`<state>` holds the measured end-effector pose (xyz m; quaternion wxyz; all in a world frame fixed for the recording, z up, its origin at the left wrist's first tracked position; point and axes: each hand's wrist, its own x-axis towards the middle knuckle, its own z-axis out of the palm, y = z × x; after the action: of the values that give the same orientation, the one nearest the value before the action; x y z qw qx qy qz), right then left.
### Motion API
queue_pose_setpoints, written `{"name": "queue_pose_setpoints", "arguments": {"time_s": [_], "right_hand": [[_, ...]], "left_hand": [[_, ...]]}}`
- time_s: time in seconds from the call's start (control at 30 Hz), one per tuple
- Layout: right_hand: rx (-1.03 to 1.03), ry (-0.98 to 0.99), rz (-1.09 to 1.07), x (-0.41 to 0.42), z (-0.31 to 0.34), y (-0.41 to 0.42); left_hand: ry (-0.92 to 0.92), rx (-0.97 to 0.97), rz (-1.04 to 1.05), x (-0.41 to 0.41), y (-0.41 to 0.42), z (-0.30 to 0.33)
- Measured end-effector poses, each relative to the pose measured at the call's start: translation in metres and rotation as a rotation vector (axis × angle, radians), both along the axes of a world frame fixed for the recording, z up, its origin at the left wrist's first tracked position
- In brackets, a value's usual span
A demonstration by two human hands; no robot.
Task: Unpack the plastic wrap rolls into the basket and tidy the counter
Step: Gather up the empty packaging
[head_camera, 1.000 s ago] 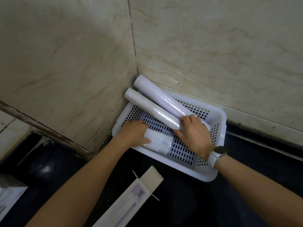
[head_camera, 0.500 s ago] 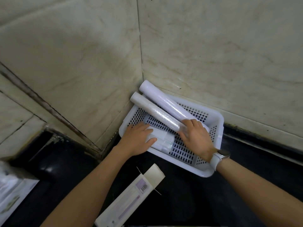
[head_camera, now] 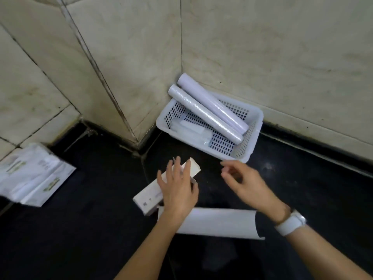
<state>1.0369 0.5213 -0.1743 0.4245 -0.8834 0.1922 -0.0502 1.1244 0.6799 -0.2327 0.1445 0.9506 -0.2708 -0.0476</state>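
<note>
- Head view: half a second ago both my hands were inside the basket, pressing on the rolls. Now they are out of it and low over the black table.
- My left hand lies flat on the empty box. Its grip is spread out, fingers straight, not closed round the box yet.
- My right hand hangs in the air just beside the box's open end. Its grip is loose and half curled, and it holds nothing.
- The two long rolls lie side by side in the basket, tilted. Their top ends stick out over the rim into the wall corner.
- A smaller clear-wrapped pack lies on the basket floor beside them.
- So I think the rolls are all put away. What is left is the tidying.
- A curled white sheet lies on the table near me, partly under my left arm.
- A flat white bag with green print lies far to the left, by the wall.
- I think the box comes first, then the sheet and the bag.
</note>
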Motion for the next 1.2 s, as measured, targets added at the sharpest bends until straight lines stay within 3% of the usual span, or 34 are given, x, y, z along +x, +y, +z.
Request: {"name": "queue_pose_setpoints", "arguments": {"time_s": [0.17,0.33,0.43,0.57,0.73,0.97,1.2], "right_hand": [[-0.381,0.472,0.496,-0.056,-0.064,0.045],[-0.589,0.521,0.388,-0.072,-0.09,0.056],[-0.634,0.513,0.288,-0.083,-0.088,0.063],[-0.541,0.504,0.011,-0.13,-0.081,0.08],[-0.23,0.468,-0.535,-0.248,-0.066,0.11],[0.152,0.207,-1.259,-0.46,-0.041,0.178],[0.401,-0.07,-1.85,-0.687,-0.055,0.324]], "left_hand": [[0.177,0.252,0.157,0.011,0.042,-0.017],[0.129,0.207,0.054,0.016,0.061,-0.012],[0.131,0.003,0.072,0.006,0.07,0.004],[0.181,-0.301,0.073,-0.025,0.079,0.026],[0.296,-0.379,-0.088,-0.098,0.067,0.033],[0.519,-0.207,-0.597,-0.291,0.01,0.043],[0.754,0.151,-1.134,-0.568,0.042,0.021]]}}
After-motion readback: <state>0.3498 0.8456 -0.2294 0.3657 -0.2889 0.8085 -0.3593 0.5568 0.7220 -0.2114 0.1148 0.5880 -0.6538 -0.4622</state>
